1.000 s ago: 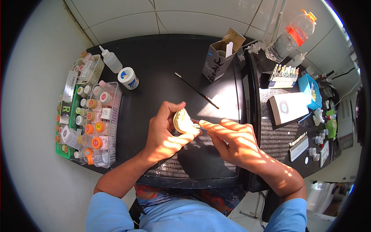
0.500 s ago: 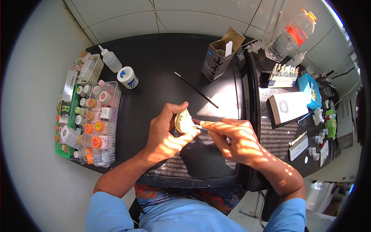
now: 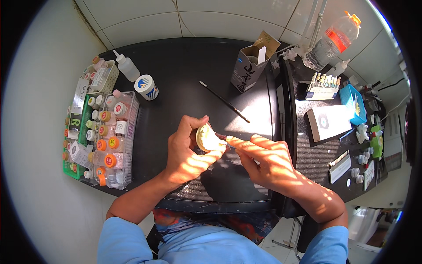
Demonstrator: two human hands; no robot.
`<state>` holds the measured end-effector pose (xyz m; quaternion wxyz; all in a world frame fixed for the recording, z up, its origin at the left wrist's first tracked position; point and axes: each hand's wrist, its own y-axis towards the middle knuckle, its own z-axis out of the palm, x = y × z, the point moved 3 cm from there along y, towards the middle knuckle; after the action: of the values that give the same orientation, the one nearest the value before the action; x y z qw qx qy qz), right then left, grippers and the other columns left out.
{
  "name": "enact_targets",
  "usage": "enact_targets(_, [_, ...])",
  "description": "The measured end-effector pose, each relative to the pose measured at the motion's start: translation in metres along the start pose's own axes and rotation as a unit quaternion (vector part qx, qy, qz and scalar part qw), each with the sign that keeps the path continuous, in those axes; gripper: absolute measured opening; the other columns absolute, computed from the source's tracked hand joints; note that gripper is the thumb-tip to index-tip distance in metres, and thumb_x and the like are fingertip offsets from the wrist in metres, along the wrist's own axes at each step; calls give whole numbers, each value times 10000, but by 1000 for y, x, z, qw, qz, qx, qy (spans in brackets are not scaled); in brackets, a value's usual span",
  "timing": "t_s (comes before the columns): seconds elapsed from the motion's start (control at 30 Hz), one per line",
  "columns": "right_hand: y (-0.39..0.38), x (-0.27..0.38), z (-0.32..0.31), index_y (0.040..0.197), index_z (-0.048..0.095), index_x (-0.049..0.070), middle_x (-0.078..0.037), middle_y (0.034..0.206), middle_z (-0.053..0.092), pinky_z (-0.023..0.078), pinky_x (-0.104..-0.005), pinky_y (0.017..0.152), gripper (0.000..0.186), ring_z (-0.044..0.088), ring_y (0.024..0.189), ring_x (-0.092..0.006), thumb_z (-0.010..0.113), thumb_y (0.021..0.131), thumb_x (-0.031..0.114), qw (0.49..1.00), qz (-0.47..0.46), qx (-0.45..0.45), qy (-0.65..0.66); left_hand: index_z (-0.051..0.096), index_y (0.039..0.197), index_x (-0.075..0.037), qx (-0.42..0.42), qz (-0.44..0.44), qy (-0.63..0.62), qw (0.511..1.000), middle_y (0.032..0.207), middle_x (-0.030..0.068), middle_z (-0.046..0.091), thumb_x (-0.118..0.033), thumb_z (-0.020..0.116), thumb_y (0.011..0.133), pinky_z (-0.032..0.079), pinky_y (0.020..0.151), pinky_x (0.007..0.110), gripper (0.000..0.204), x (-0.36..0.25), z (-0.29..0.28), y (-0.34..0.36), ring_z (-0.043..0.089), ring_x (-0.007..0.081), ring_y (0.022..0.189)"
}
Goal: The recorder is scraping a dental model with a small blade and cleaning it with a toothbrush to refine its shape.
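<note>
My left hand (image 3: pixel 187 152) is closed around a pale yellow plaster dental cast (image 3: pixel 205 138), thumb at its top edge and fingers underneath. From the right, my right hand (image 3: pixel 270 163) pinches a slim dark reddish tool (image 3: pixel 221 136) against the cast's right side. Its working end is too small and too shaded to name. Both hands are above the black desk, near its front edge. Beyond them lies a thin dark-handled brush (image 3: pixel 224 101), slanting across the desktop.
Baskets of capped jars (image 3: pixel 115 145) line the left side, with a squeeze bottle (image 3: pixel 126 67) and a white tub (image 3: pixel 146 87) nearby. A grey box (image 3: pixel 249 70) stands at the back. On the right-hand table are a white box (image 3: pixel 328 123), shade guide (image 3: pixel 323 88) and large bottle (image 3: pixel 332 42).
The cast has shifted slightly left and tilted in my left hand, showing more of its face. My right hand has moved a little, its fingers still on the tool.
</note>
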<state>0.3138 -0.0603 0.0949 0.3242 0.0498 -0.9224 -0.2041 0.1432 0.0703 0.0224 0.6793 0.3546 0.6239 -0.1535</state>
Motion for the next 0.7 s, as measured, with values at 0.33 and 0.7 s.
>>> enact_targets(0.33, [-3, -13, 4, 1212, 808, 32, -125, 829, 753, 573, -355, 575, 338, 725, 658, -272, 771, 879, -20, 999, -6, -1, 36, 473, 1498, 0, 41, -18, -77, 996, 1151, 154, 694, 143, 859, 848, 676, 942, 354, 770, -2, 1, 2, 793, 254, 1085])
enact_targets(0.7, [-1, -15, 1, 1190, 810, 5, -183, 927, 800, 614, -372, 653, 292, 769, 727, -296, 768, 901, -1, 995, 48, 52, 65, 449, 1609, -73, 114, -73, -23, 990, 1206, 119, 666, 174, 754, 895, 639, 967, 320, 815, -9, 4, 4, 750, 194, 1093])
